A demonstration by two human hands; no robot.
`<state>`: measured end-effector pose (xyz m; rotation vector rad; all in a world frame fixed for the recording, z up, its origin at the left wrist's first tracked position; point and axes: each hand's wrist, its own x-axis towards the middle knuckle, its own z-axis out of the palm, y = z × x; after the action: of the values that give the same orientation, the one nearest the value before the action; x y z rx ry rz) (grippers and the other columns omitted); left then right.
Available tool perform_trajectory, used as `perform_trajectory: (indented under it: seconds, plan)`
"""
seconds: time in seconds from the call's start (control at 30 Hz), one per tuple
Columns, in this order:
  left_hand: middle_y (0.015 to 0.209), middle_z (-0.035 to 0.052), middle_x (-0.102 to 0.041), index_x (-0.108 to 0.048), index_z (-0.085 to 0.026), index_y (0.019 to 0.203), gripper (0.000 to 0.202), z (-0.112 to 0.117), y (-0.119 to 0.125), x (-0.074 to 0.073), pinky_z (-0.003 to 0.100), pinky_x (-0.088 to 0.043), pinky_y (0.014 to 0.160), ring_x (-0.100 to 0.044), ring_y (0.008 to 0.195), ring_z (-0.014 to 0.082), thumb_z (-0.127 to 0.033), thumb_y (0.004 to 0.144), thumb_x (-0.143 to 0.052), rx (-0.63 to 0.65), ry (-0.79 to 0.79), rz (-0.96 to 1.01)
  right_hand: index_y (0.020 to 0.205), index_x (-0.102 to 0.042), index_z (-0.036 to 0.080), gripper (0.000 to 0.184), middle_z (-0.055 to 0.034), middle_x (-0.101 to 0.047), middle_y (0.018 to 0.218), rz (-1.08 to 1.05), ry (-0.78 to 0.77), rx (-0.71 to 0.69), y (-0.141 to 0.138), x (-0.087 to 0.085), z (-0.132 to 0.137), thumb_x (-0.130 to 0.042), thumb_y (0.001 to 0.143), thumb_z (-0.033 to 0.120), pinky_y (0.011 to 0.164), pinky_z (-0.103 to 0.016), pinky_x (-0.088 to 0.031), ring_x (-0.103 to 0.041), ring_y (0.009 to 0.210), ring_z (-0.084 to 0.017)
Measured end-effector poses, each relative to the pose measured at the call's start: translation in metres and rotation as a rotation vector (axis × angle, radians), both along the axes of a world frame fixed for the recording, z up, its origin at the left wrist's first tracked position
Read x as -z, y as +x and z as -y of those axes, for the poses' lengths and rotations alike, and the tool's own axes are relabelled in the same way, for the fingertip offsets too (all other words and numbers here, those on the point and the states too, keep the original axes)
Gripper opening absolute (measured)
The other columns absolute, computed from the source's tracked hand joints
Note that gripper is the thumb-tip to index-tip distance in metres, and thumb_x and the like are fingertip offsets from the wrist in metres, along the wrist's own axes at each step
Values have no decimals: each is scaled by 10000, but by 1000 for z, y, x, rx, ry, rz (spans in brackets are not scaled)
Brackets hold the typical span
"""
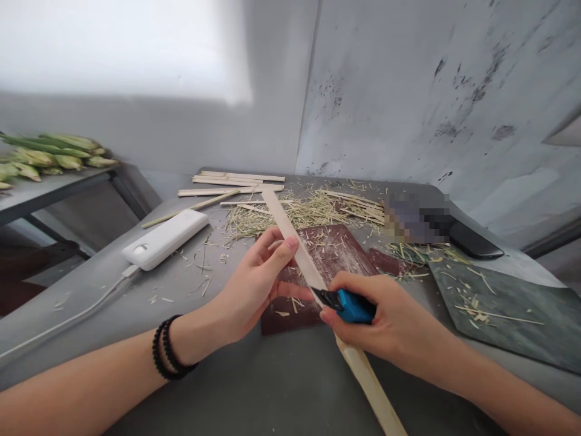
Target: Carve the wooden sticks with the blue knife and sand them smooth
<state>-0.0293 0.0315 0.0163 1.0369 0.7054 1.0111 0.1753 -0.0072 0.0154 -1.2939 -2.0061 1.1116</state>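
Slanting above the reddish-brown board (276, 322), the pale flat strip (310, 266) runs from near the shavings (290, 219) down past the lower edge of view. The dark blade of the blue cutter (354, 306) lies against it, and a left finger reaches just beside that edge; a slip there, I judge, could nick the finger. Too steep a blade angle might gouge or split the thin wood, and the unsupported near length could twist under pressure. The left hand (247, 287) pinches the strip between thumb and forefinger, wrist angled inward, other fingers spread below. The right hand (393, 312) grips the cutter, thumb low by the strip, forearm coming in from the lower right across the grey surface (218, 387).
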Motion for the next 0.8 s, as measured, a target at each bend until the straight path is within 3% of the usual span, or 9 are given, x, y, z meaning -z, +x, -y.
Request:
perform_trajectory:
  seconds: [0.13,0.33,0.6,0.73,0.8]
  plan:
    - [986,64,-609,-585,-193,1032,257,3,2,4,341,-674,648,-660,909,201,-448,1000,-579,189,-91,-19,794,-532,234,289,73,-403,611,-33,42,94,6,-5,-3,-615,935,472,489,-241,-290,-350,558,-101]
    - [951,63,-658,-493,-202,1003,332,8,1,9,288,-639,556,-717,840,204,-498,958,-635,486,-94,-161,834,-600,248,318,55,-450,655,-66,95,149,9,-8,-8,-625,928,550,511,-242,-356,-415,592,-116]
    - [924,71,-705,-513,-196,1050,276,13,4,6,185,-559,572,-750,889,203,-454,997,-596,558,21,-236,942,-661,271,242,20,-628,788,-120,127,186,8,-6,-8,-636,928,512,613,-259,-461,-573,708,-152]
    - [823,43,-703,-503,-206,1048,226,13,1,6,209,-572,607,-723,757,151,-422,1021,-565,506,30,-221,960,-656,259,280,15,-646,795,-28,164,175,13,-6,-12,-601,950,534,604,-262,-444,-578,707,-152]
    - [825,18,-682,-493,-229,1141,195,12,-1,4,245,-591,637,-714,728,144,-375,1030,-559,494,-12,-193,1011,-665,258,295,17,-644,782,36,200,165,17,-5,-15,-580,963,537,574,-263,-414,-565,673,-147]
